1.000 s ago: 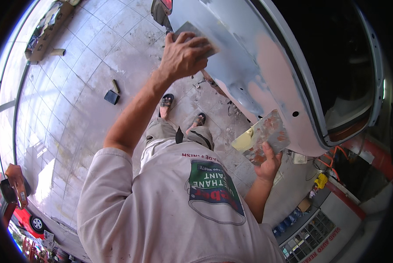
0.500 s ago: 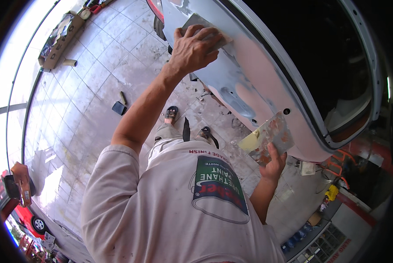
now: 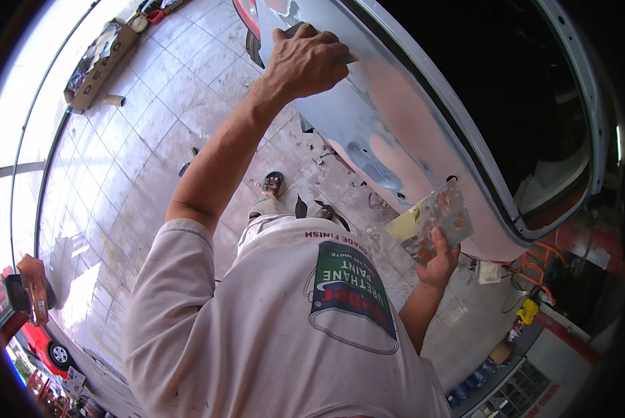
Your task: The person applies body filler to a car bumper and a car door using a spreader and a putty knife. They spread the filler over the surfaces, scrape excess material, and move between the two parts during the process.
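My left hand (image 3: 304,63) grips a thin, dark grey flat spreader (image 3: 351,58), largely hidden by my fingers, against the upper part of a car door (image 3: 410,104) with patches of grey-blue and pink. Lower right, my right hand (image 3: 434,258) grips a flat metal putty board (image 3: 448,212), spattered with grey and rust-red, with pale yellow putty (image 3: 406,224) at one end. The board is in front of the door's lower part, near a small hole.
A cardboard box (image 3: 100,66) lies on the tiled floor (image 3: 138,160) at upper left. A red car (image 3: 41,345) shows at lower left. Orange tubular metalwork (image 3: 545,261) and a yellow tool (image 3: 527,311) sit right, beside a grilled window (image 3: 518,393).
My left hand has moved upward along the door with the spreader, which is now more hidden behind the fingers. My right hand and the board sit slightly further right in the view.
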Motion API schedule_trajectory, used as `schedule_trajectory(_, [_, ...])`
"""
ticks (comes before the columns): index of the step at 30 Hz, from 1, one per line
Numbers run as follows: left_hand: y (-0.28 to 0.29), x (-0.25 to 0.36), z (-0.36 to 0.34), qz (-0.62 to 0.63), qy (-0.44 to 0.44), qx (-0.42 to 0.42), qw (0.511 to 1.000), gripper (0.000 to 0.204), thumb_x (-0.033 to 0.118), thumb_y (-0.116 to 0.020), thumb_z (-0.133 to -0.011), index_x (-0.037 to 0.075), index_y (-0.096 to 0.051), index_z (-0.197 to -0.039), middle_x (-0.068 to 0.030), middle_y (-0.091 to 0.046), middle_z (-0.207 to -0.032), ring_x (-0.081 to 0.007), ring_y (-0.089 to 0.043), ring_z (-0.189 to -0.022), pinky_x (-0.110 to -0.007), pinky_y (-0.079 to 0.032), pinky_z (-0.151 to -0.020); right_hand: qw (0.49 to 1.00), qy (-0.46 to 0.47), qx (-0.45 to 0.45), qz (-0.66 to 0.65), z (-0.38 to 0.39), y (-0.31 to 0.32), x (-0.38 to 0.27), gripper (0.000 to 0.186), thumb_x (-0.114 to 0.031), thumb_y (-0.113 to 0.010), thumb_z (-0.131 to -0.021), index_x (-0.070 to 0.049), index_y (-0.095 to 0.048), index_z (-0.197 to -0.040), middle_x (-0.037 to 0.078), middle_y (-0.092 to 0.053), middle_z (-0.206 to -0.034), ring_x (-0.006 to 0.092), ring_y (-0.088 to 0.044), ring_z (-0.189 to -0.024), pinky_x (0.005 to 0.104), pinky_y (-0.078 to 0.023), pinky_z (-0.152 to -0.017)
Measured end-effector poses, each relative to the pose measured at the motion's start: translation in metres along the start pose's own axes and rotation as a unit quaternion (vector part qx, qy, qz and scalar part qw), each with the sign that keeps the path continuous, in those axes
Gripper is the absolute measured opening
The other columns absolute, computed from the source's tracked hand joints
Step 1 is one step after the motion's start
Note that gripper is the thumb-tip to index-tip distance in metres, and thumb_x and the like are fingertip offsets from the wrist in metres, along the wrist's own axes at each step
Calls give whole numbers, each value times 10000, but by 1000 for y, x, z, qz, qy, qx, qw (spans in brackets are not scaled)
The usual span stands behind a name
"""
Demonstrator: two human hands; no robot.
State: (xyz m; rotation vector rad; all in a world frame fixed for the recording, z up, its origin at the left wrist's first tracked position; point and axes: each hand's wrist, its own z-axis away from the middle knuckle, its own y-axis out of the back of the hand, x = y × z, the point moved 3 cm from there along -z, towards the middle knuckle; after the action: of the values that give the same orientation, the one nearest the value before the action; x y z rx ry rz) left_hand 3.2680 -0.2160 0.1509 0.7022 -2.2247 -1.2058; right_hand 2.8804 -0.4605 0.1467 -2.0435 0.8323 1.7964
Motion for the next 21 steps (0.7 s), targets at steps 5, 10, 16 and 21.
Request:
schedule_trajectory(5, [0, 14, 20, 24, -28, 13, 999, 244, 323, -683, -886, 256, -812, -1082, 63, -719, -992, -198, -607, -1028, -565, -380, -835, 996, -71, -37, -25, -7, 3, 1, 378, -42, -643, -982, -24, -630, -1359, 213, -542, -1442, 309, -632, -1237, 407, -544, -1031])
schedule_trajectory(10, [3, 7, 71, 59, 3, -20, 998, 285, 349, -684, -894, 253, -795, -1138, 52, -742, -1159, -215, -618, -1087, -547, -385, -850, 998, -46, -26, 19, -18, -15, -11, 462, -63, -656, -972, 14, -566, -1419, 173, -608, -1372, 272, -642, -1222, 410, -551, -1021])
schedule_trajectory(16, [19, 43, 150, 570, 186, -79, 797, 499, 375, -705, -939, 106, -715, -1358, -153, -651, -1396, -317, -553, -1365, -484, -402, -1155, 940, -246, 22, -234, -21, -60, -12, 482, -53, -677, -983, 19, -534, -1438, 171, -636, -1338, 270, -662, -1202, 408, -569, -1018])
schedule_trajectory(21, [55, 87, 160, 659, 39, -67, 748, 515, 358, -716, -944, 111, -698, -1396, -154, -631, -1431, -338, -559, -1351, -504, -407, -1165, 924, -276, -55, -258, -20, -123, 5, 449, -63, -632, -988, 0, -551, -1424, 114, -675, -1302, 252, -666, -1205, 413, -566, -1007])
